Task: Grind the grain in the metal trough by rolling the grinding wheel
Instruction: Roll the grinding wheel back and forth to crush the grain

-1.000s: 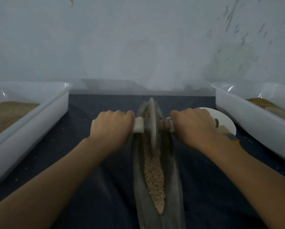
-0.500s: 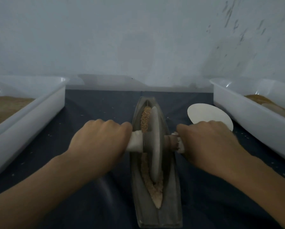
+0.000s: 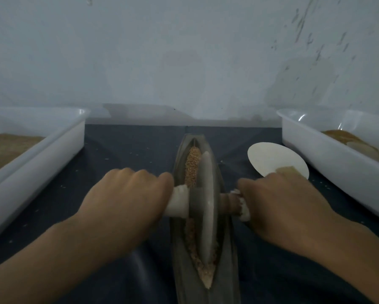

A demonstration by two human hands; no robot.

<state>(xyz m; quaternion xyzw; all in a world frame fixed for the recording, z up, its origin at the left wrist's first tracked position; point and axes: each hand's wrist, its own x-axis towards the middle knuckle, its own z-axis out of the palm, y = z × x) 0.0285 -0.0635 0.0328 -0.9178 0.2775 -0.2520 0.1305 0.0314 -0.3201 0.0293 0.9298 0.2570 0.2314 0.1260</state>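
Note:
A narrow boat-shaped metal trough (image 3: 226, 249) lies lengthwise on the dark cloth in front of me. Brown grain (image 3: 192, 165) fills its groove, piled at the far end and thin at the near tip. The grey grinding wheel (image 3: 206, 205) stands upright in the groove, near the trough's middle. My left hand (image 3: 127, 202) grips the white-wrapped left end of the axle handle (image 3: 178, 201). My right hand (image 3: 280, 205) grips the right end, where the wrapping looks frayed. Both handle ends are mostly hidden inside my fists.
A white plastic tray (image 3: 59, 148) holding brown grain stands at the left. Another white tray (image 3: 316, 154) with brown material stands at the right. A white round disc (image 3: 272, 160) lies on the dark cloth (image 3: 129, 150) between trough and right tray. A pale wall closes the back.
The wheel has rolled from the trough's far end toward me, baring grain at the far end. My hands came back with it. In the last half second it moved little.

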